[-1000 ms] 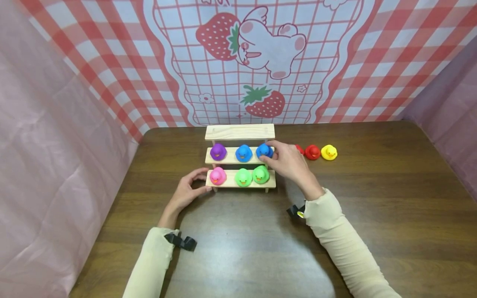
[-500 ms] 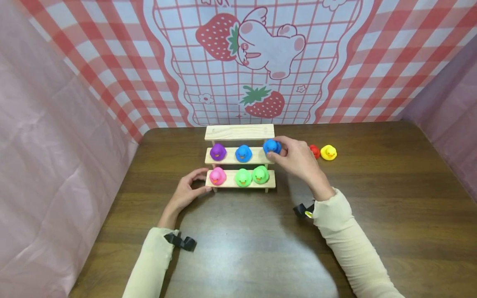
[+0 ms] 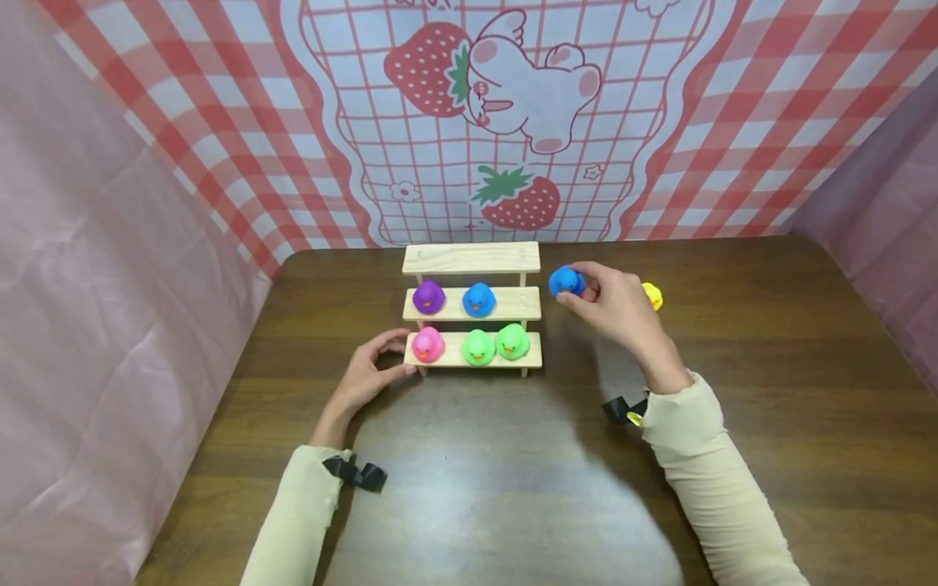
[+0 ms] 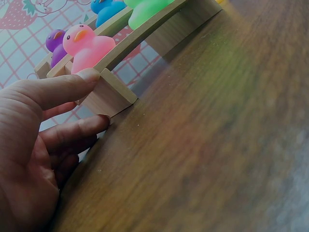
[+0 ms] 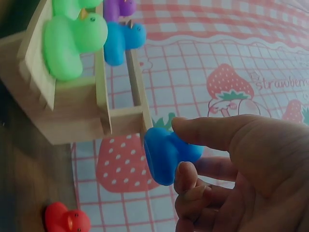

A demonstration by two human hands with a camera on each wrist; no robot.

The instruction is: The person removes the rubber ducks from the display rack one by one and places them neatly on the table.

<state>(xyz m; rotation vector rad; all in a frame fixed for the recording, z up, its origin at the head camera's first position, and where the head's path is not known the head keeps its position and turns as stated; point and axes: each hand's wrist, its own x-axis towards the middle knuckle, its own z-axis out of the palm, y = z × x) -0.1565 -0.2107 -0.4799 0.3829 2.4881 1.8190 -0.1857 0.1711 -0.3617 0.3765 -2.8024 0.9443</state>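
hands (image 3: 366,374) (image 3: 624,313), rack (image 3: 472,258) btwn, yel duck (image 3: 654,295) nr

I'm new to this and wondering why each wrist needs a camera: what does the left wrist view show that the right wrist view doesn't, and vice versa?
Only the left wrist view shows the left hand, its thumb on the end of the wooden rack, and the pink duck.

Only the right wrist view shows the right hand pinching the lifted blue duck, and a red duck.

Both share the rack, the purple duck, the shelved blue duck, a green duck and the strawberry-print cloth.
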